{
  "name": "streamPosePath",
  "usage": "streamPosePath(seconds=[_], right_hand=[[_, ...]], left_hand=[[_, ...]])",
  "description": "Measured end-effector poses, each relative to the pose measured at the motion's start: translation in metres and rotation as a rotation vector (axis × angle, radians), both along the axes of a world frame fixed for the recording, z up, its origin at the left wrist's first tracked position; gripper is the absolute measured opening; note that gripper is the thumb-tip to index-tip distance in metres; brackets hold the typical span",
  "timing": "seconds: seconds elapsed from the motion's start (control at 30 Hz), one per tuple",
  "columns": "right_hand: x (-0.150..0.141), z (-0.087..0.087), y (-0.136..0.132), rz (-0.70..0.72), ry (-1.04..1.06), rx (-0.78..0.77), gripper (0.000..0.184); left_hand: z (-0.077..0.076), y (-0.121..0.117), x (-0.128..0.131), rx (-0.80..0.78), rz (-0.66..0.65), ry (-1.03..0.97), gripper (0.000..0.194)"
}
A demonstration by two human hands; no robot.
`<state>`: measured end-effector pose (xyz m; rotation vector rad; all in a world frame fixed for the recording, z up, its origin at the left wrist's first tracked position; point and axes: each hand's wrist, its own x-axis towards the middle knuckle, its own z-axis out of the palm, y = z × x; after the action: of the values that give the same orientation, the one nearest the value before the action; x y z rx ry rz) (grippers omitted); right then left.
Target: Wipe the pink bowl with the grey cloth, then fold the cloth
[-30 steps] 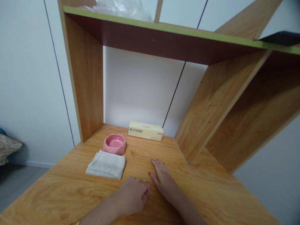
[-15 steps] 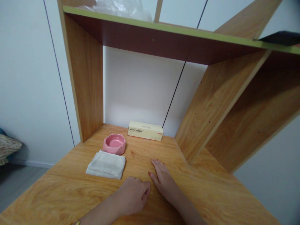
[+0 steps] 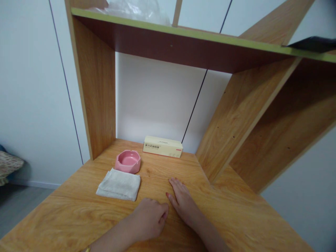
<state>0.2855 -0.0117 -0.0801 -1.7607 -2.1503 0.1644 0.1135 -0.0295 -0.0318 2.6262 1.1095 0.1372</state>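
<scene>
My left hand (image 3: 150, 217) rests on the wooden desk (image 3: 78, 213) as a loose fist, and nothing shows in it. Just right of it, my right hand (image 3: 183, 201) lies flat on the desktop, thumb apart from the fingers, holding nothing. The two hands are close but do not touch. A folded whitish cloth (image 3: 119, 185) lies beyond and left of my left fist. Directly behind the cloth sits a pink faceted ashtray (image 3: 128, 159) with notches in its rim. Against the back wall stands a long cream cling film box (image 3: 162, 147) with dark printed characters.
Wooden side panels (image 3: 96, 91) (image 3: 246, 119) flank the desk. Overhead runs a shelf (image 3: 168, 43) bearing clear plastic (image 3: 139, 12) at left and a dark object (image 3: 315, 44) at right. A patterned fabric (image 3: 10, 164) shows at the far left, below desk height.
</scene>
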Motion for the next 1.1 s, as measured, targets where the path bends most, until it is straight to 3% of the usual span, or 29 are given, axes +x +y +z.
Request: streamPosePath(seconds=[0.2,0.37,0.43,0.57,0.67,0.83,0.93,1.03,1.1], right_hand=[[-0.016,0.012,0.000,-0.035,-0.087,0.040,0.048],[-0.040,0.024,0.008,0.196,-0.048,0.107,0.039],[-0.054,0.027,0.011,0.273,-0.047,0.123,0.029],[-0.084,0.028,0.012,0.306,-0.087,0.212,0.014],[-0.100,0.030,0.011,0.345,-0.108,0.243,0.016],[-0.091,0.043,0.015,0.258,-0.192,0.186,0.021],[-0.059,0.050,0.022,0.059,-0.301,0.167,0.025],[-0.010,0.050,0.026,-0.310,-0.441,0.193,0.032],[0.020,0.047,0.026,-0.488,-0.489,0.232,0.038]], left_hand=[[-0.004,0.001,-0.001,0.056,-0.024,-0.001,0.020],[0.009,-0.002,-0.012,0.206,-0.309,-0.084,0.009],[0.016,-0.001,-0.019,0.301,-0.308,-0.205,0.011],[0.020,0.013,-0.037,0.457,-0.129,-0.458,0.025],[0.022,0.032,-0.051,0.542,0.022,-0.555,0.025],[0.032,0.060,-0.074,0.550,0.402,-0.546,0.019],[0.033,0.071,-0.085,0.518,0.640,-0.431,0.024],[0.027,0.079,-0.093,0.420,0.859,-0.304,0.035],[0.020,0.083,-0.097,0.346,0.924,-0.260,0.039]])
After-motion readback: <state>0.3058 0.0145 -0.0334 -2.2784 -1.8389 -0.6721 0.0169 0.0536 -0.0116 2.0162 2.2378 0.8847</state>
